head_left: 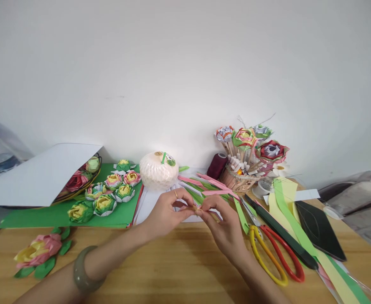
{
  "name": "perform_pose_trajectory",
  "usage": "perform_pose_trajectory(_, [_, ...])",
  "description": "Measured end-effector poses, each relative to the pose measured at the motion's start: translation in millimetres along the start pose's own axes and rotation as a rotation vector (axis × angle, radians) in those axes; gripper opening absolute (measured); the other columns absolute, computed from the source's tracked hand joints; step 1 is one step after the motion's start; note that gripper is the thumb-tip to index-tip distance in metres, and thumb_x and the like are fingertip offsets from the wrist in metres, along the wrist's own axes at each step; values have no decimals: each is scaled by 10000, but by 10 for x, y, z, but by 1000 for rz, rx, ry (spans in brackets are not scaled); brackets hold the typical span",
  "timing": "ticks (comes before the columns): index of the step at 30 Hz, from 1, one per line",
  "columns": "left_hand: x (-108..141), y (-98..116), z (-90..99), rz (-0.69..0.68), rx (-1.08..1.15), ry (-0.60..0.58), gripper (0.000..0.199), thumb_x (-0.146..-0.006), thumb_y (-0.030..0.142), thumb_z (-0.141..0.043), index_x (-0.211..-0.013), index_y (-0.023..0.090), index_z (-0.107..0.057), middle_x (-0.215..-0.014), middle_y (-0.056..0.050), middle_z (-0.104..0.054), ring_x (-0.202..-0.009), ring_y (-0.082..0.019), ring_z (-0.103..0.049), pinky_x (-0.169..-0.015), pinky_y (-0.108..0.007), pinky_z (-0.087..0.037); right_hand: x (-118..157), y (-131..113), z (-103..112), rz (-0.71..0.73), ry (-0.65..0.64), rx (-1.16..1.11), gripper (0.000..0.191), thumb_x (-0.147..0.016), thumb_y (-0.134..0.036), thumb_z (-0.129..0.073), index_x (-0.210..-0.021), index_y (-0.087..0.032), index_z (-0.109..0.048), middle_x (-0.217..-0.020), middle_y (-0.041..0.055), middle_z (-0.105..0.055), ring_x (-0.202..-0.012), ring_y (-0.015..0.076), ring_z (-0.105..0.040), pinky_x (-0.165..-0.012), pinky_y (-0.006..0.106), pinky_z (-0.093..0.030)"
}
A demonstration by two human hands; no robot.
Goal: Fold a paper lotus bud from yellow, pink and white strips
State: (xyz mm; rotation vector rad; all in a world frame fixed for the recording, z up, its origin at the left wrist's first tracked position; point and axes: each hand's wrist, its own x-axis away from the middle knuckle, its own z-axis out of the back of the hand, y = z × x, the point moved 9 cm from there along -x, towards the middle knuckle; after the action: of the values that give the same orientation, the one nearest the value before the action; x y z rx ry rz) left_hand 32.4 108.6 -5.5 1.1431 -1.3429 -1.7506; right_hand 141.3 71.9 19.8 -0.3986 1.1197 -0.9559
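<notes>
My left hand (168, 211) and my right hand (223, 223) meet over the front of the table, fingertips pinched together. Between them is a small piece of folded paper (197, 208), yellowish and pinkish, mostly covered by the fingers. Just behind the hands lie pink and green paper strips (215, 192) on white sheets. A pair of scissors (279, 257) with yellow and red handles rests right of my right hand. Beside it is a dark green long-handled cutter or knife (287, 234); its exact kind is unclear.
Several folded paper flowers (105, 204) sit on green card (118, 217) at left. A pink paper flower (39, 251) lies nearer. Behind stand a foam-wrapped round item (159, 171), a dark thread spool (217, 166) and a basket (239, 182) of stemmed flowers. A black pad (320, 230) lies right.
</notes>
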Motion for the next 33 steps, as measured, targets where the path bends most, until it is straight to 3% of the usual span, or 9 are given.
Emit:
perform_pose_trajectory(4, [-21, -67, -32, 128, 120, -53, 102, -654, 163, -625, -690, 142, -531, -686, 11, -547, -645, -101, -518, -617, -231, -434, -17, 155, -68, -189, -65, -205, 137, -790, -261, -568, -702, -192, -489, -677, -11, -506, -627, 124, -488, -565, 226, -412])
perform_pose_trajectory(10, [-36, -129, -18, 216, 201, -50, 117, -602, 165, -647, -671, 124, -561, -671, 3, -563, -658, -112, -514, -634, -240, -409, 26, 311, -154, -397, -93, -407, 184, -734, -311, -628, -689, -184, -504, -668, -26, -502, -624, 112, -470, -580, 218, -385])
perform_pose_trajectory(17, [-6, -349, -72, 400, 344, -97, 131, -579, 165, -675, -683, 120, -608, -646, 11, -588, -633, -100, -517, -639, -236, -384, 77, 450, -221, -487, -88, -454, 208, -721, -339, -636, -682, -181, -507, -670, -27, -513, -642, 117, -460, -605, 226, -364])
perform_pose_trajectory(21, [-18, -394, -59, 410, 283, -105, 130, -560, 168, -686, -642, 121, -596, -634, 15, -592, -631, -103, -526, -638, -241, -384, 80, 506, -230, -512, -90, -397, 227, -712, -358, -640, -661, -173, -518, -656, -25, -515, -635, 119, -461, -604, 232, -362])
perform_pose_trajectory(28, [-50, -456, 27, 437, 223, -135, 121, -526, 124, -694, -613, 121, -610, -593, 17, -607, -587, -97, -533, -621, -240, -396, 114, 557, -365, -605, -244, -475, 235, -677, -360, -672, -771, -166, -580, -771, 15, -599, -727, 149, -552, -677, 261, -417])
perform_pose_trajectory(33, [-54, -465, 39, 453, 244, -127, 102, -526, 102, -679, -616, 114, -633, -602, 8, -619, -589, -96, -545, -620, -234, -408, 127, 581, -388, -630, -259, -503, 250, -647, -360, -700, -760, -166, -590, -753, 14, -621, -716, 144, -577, -687, 263, -442])
